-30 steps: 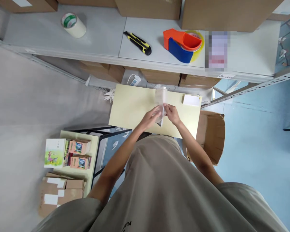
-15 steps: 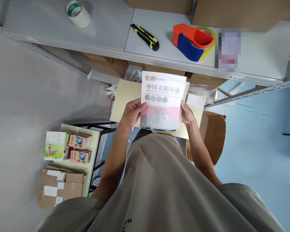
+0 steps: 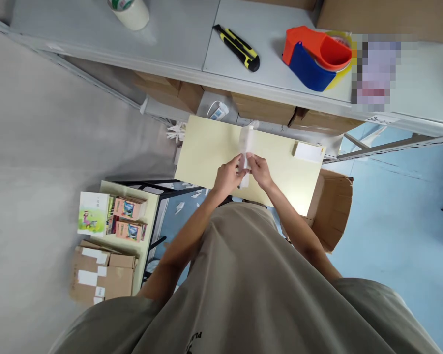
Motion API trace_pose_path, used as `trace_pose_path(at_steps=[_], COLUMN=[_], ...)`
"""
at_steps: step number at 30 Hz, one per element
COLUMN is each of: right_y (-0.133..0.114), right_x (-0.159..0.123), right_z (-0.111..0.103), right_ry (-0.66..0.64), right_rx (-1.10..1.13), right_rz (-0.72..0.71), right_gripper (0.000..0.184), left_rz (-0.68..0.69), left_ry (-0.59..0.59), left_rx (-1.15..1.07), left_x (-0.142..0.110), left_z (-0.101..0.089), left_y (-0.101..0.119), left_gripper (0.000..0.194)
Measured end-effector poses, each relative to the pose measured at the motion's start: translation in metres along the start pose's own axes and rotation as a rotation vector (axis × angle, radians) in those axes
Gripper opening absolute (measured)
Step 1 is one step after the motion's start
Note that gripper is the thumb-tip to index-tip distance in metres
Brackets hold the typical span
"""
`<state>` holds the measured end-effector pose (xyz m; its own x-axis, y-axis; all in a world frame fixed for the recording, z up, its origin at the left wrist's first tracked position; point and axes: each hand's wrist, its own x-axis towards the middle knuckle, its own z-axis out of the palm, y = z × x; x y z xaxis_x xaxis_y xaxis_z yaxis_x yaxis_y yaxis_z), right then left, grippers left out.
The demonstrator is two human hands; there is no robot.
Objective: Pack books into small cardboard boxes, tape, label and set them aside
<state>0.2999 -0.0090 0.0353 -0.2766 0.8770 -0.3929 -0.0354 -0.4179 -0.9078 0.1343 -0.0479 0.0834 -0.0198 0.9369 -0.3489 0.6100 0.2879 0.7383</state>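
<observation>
A thin book (image 3: pixel 247 137) with a whitish, see-through outer cover stands nearly edge-on to me, over the middle of a pale yellow tabletop (image 3: pixel 206 147). My left hand (image 3: pixel 228 177) is closed on its left side, the fingers bent against the cover. On the other side my right hand (image 3: pixel 260 171) grips it, thumb and fingers near the edge that faces me. Both hands are close together at the lower half of the book. Its printed front is turned out of sight.
A white box (image 3: pixel 308 152) lies at the table's right end. On the grey shelf (image 3: pixel 177 44) beyond are a utility knife (image 3: pixel 238 48), a tape dispenser (image 3: pixel 317 59) and a tape roll (image 3: pixel 132 14). An open carton (image 3: pixel 334 211) stands right; books (image 3: pixel 129 209) and cardboard (image 3: pixel 103 275) lie left.
The book was face up with its printed title showing; it has been turned edge-on. My hands have come closer together, the right one moving left and the left one right.
</observation>
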Motion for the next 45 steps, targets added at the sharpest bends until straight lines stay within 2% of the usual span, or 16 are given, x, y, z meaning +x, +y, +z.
trace_pose_path(at_steps=[2,5,7,9,11,13,17,21,25,28,31,34,38,41,45], right_y=[0.009,0.018,0.024,0.032,0.042,0.053,0.073,0.082,0.081,0.079,0.08,0.081,0.075,0.062,0.038], right_x=[0.002,0.011,0.024,0.04,0.058,0.076,0.11,0.141,0.168,0.184,0.193,0.194,0.182,0.163,0.134], right_z=[0.02,0.033,0.032,0.028,0.029,0.038,0.082,0.133,0.166,0.182,0.194,0.202,0.206,0.207,0.211], right_ry=[-0.023,-0.076,-0.011,0.131,0.244,0.277,0.222,0.24,0.307,0.329,0.33,0.339,0.341,0.292,0.203], right_rx=[-0.013,-0.012,-0.088,-0.192,-0.271,-0.316,-0.307,-0.314,-0.406,-0.458,-0.464,-0.482,-0.508,-0.48,-0.451], right_rz=[-0.003,-0.035,-0.064,-0.048,0.024,0.116,0.222,0.207,0.225,0.279,0.347,0.356,0.253,0.18,0.092], right_gripper=[0.087,0.082,0.081,0.082,0.086,0.09,0.092,0.093,0.09,0.083,0.078,0.075,0.071,0.07,0.068], left_rz=[-0.037,-0.064,-0.084,-0.108,-0.112,-0.098,-0.118,-0.11,-0.13,-0.171,-0.196,-0.213,-0.238,-0.22,-0.209], left_ry=[0.031,0.111,0.088,0.008,-0.054,-0.065,-0.065,-0.043,-0.01,-0.006,-0.003,-0.017,-0.012,0.092,0.24], left_rx=[0.029,-0.085,-0.29,-0.483,-0.573,-0.595,-0.617,-0.548,-0.314,-0.134,-0.052,-0.035,-0.148,-0.3,-0.529], left_x=[0.0,0.01,0.024,0.039,0.053,0.065,0.084,0.113,0.148,0.17,0.182,0.183,0.166,0.136,0.077], left_z=[0.003,-0.012,-0.034,-0.059,-0.083,-0.104,-0.144,-0.176,-0.188,-0.184,-0.176,-0.174,-0.188,-0.205,-0.219], left_y=[-0.012,-0.041,-0.066,-0.093,-0.119,-0.142,-0.186,-0.226,-0.253,-0.267,-0.279,-0.289,-0.304,-0.313,-0.315], left_gripper=[0.063,0.06,0.061,0.065,0.067,0.066,0.064,0.062,0.064,0.063,0.063,0.061,0.057,0.048,0.044])
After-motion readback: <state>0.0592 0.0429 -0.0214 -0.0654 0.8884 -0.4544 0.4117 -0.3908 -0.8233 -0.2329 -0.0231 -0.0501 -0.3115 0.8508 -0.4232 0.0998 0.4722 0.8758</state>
